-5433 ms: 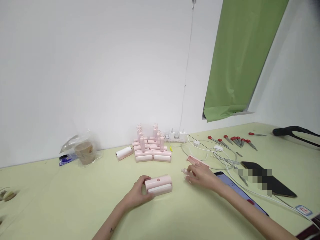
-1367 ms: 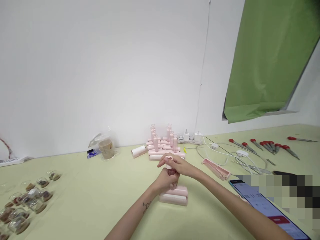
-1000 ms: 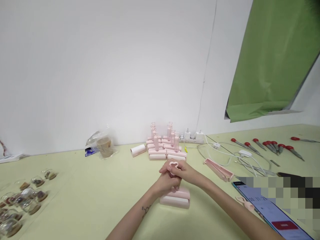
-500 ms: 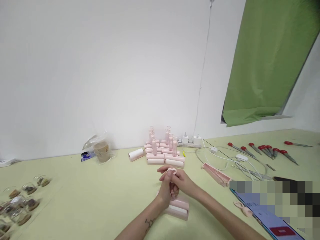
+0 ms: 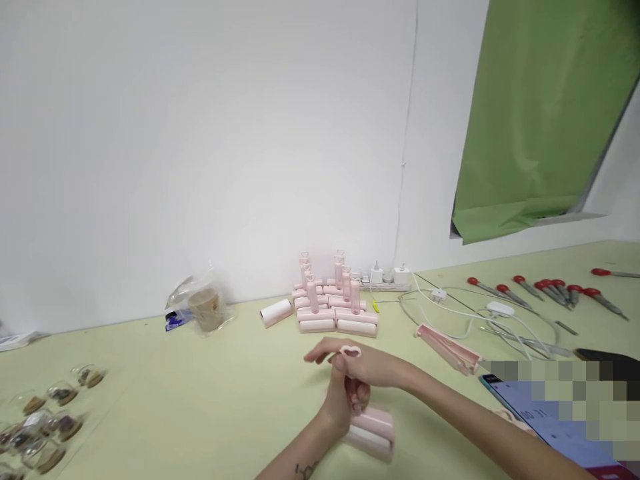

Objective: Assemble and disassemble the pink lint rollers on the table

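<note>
Near the table's front, my left hand (image 5: pixel 345 395) is closed around a pink handle, most of it hidden by the fingers. The handle's heart-shaped loop (image 5: pixel 351 351) shows above my thumb. My right hand (image 5: pixel 373 365) lies across just behind the loop, fingers stretched out to the left, and holds nothing I can see. Under the hands is a pink lint roller (image 5: pixel 373 430) with a white roll; whether the handle joins it is hidden.
Several pink rollers (image 5: pixel 320 325) with upright handles stand by the wall. A separate white roll (image 5: pixel 277 312) lies left of them. On the right are a pink cover (image 5: pixel 447 348), cables, a phone (image 5: pixel 540 417) and red-ended tools (image 5: pixel 605 303). Small glass domes (image 5: pixel 45 453) sit left.
My right hand has shifted right and flattened across behind the heart loop, its fingers straighter. My left hand keeps its grip on the handle. The camera view has turned slightly.
</note>
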A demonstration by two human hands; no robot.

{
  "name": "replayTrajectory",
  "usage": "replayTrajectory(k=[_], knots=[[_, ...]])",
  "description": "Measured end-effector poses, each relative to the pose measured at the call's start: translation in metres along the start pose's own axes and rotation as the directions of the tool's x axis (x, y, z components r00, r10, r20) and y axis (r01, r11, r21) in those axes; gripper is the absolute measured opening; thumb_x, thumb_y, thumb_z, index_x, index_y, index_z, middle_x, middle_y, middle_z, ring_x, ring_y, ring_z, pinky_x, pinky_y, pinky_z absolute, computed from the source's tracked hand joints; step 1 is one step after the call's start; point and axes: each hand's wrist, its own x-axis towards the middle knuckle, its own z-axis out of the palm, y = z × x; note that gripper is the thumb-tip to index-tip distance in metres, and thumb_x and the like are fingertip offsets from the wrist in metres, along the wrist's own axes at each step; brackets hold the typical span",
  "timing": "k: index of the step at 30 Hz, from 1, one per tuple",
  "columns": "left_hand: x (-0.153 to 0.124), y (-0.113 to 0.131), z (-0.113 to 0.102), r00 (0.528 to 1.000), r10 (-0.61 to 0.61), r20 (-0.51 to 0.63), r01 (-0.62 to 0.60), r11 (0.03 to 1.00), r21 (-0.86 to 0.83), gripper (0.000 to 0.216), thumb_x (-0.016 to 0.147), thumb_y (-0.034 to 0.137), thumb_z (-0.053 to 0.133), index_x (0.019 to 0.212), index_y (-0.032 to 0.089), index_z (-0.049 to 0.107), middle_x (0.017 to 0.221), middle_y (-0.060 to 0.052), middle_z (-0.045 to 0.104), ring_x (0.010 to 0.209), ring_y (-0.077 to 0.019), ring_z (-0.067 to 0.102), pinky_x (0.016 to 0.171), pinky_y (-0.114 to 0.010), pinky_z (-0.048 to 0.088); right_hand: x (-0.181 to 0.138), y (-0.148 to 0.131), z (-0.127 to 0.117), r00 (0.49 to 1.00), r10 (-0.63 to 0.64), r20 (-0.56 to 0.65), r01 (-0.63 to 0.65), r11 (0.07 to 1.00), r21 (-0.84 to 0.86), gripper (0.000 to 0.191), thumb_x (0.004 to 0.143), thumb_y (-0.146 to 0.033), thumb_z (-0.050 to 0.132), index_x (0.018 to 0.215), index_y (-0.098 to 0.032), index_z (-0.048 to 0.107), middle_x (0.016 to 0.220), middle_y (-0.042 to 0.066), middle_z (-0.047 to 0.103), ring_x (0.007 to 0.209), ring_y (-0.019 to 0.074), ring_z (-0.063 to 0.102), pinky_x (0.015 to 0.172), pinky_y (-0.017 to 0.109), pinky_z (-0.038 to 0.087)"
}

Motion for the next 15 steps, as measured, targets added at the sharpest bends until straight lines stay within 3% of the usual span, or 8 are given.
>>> replayTrajectory(k=[3,6,8,12,15], knots=[[-0.002,-0.001,0.002,0.998,-0.053,-0.034,0.054,0.998,0.025,0.066,0.036,0.088,0.028,0.041,0.022,0.033,0.025,0.008,0.019,0.025,-0.0039,0.016,0.033,-0.024,0.005,-0.005,0.001,0.005,0.998,0.046,0.048,-0.051,0.994,0.096,0.032,0.078,-0.019,0.035,0.099,-0.027,0.058,0.101,0.001,0.059,0.068,0.0112,0.059,0.044,0.016,0.043],[-0.002,-0.008,0.0,0.995,-0.086,-0.043,0.088,0.995,0.053,0.065,0.044,0.082,0.035,0.06,0.02,0.044,0.028,0.008,0.026,0.027,-0.0062,0.02,0.034,-0.023,0.009,-0.009,0.005,0.006,0.995,0.061,0.074,-0.071,0.987,0.143,0.031,0.076,-0.016,0.035,0.095,-0.027,0.057,0.092,0.0,0.059,0.054,0.0082,0.057,0.039,0.015,0.04],[-0.002,-0.016,-0.004,0.995,-0.088,-0.04,0.091,0.993,0.073,0.062,0.051,0.075,0.041,0.073,0.018,0.048,0.033,0.007,0.032,0.029,-0.008,0.026,0.035,-0.023,0.013,-0.009,0.006,0.005,0.998,0.01,0.062,-0.016,0.995,0.096,0.031,0.074,-0.013,0.036,0.089,-0.025,0.06,0.086,0.0,0.059,0.055,0.0092,0.056,0.045,0.018,0.043],[-0.006,-0.025,-0.012,0.994,-0.091,-0.053,0.093,0.995,0.036,0.049,0.059,0.06,0.052,0.086,0.02,0.049,0.055,0.003,0.046,0.044,-0.0107,0.041,0.04,-0.023,0.023,-0.007,0.003,0.005,0.972,-0.236,-0.023,0.232,0.966,-0.113,0.022,0.065,-0.007,0.044,0.065,-0.021,0.061,0.082,0.001,0.059,0.08,0.0158,0.054,0.069,0.025,0.044],[-0.01,-0.023,-0.013,0.994,-0.071,-0.086,0.073,0.997,0.017,0.051,0.054,0.06,0.057,0.084,0.02,0.049,0.067,0.0,0.049,0.052,-0.0113,0.044,0.042,-0.023,0.027,-0.005,0.006,0.007,0.979,-0.206,-0.006,0.203,0.971,-0.122,0.018,0.066,-0.01,0.045,0.065,-0.021,0.059,0.076,0.001,0.058,0.074,0.0157,0.054,0.064,0.025,0.045]])
